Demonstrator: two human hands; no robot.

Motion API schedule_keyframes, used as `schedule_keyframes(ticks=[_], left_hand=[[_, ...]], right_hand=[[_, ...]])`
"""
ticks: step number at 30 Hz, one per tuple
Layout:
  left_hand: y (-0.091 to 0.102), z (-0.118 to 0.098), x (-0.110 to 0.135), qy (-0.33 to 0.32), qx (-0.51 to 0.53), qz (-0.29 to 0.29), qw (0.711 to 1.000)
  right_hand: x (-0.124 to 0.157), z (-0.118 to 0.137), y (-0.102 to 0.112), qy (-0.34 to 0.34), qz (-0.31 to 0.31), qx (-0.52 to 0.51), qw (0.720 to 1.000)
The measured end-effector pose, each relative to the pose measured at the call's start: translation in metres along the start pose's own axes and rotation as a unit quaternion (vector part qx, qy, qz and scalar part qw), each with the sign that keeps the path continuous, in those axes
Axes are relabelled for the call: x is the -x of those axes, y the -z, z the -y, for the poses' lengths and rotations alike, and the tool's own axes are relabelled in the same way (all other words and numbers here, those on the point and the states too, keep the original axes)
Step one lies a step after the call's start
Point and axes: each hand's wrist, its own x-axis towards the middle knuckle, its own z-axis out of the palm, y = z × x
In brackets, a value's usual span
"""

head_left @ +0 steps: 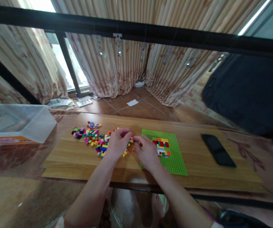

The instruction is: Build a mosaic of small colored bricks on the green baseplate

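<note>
A pile of small coloured bricks (pixel 92 134) is spread over the left half of a low wooden table (pixel 198 180). My left hand (pixel 118 141) rests at the pile's right end with its fingers curled over the bricks. My right hand (pixel 147 152) lies just beside it at the left edge of a green baseplate (pixel 174 158), fingers bent and pinched together near the left hand's fingertips. What either hand grips is too small to make out. A patch of red, orange, yellow and blue bricks (pixel 162 146) is built on the baseplate, right of my right hand.
A black phone (pixel 218 149) lies on the table's right side. A clear plastic tub (pixel 17 122) stands at the left, off the table. Papers (pixel 60 103) lie on the tiled floor by the curtains. A black bar (pixel 136 31) crosses the top of the view.
</note>
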Motion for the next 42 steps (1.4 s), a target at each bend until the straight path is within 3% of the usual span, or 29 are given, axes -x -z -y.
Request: schedule_keyframes(ticks=[3, 5, 8, 13, 20, 27, 34, 42], left_hand=[[-0.007, -0.001, 0.006, 0.044, 0.011, 0.065, 0.997], [-0.012, -0.006, 0.012, 0.097, 0.062, 0.113, 0.987], [-0.016, -0.013, 0.021, 0.15, 0.132, 0.171, 0.965], [-0.022, -0.015, 0.025, 0.187, 0.168, 0.208, 0.945], [-0.037, -0.013, 0.029, 0.177, 0.151, 0.216, 0.948], [-0.048, -0.008, 0.033, 0.159, 0.12, 0.231, 0.952], [-0.058, -0.005, 0.035, 0.136, 0.096, 0.245, 0.955], [-0.059, -0.005, 0.035, 0.139, 0.088, 0.254, 0.953]], right_hand=[[0.001, -0.001, 0.011, -0.032, -0.088, -0.084, 0.992], [0.004, -0.001, 0.017, -0.051, -0.115, -0.121, 0.985], [0.011, 0.0, 0.022, -0.061, -0.115, -0.146, 0.981], [0.018, -0.002, 0.033, -0.062, -0.105, -0.121, 0.985], [0.023, -0.007, 0.048, -0.051, -0.088, -0.062, 0.993], [0.029, -0.019, 0.066, -0.066, -0.058, -0.082, 0.993], [0.033, -0.042, 0.068, -0.098, -0.039, -0.129, 0.986], [0.035, -0.039, 0.074, -0.089, -0.029, -0.109, 0.99]])
